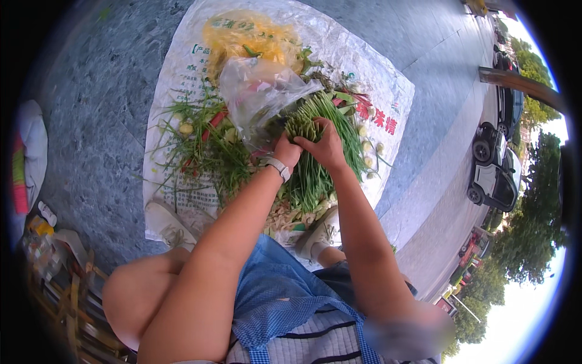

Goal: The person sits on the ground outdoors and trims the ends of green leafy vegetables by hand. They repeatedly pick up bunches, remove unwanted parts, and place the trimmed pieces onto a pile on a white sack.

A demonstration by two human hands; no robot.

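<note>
Gripping the bundle of green stalks (312,151) over the white woven sack (394,91) spread on the pavement, our left hand (286,150) and right hand (326,145) both clench its cut ends; we should square those ends evenly, beside the clear plastic bag (260,97).

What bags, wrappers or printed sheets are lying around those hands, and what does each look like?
White woven sack sheet: spread flat on the pavement under the greens, green and red print.
Clear crumpled plastic bag: just above the left hand, over the vegetables.
Yellow translucent plastic bag: far end of the sheet, bunched.
</note>
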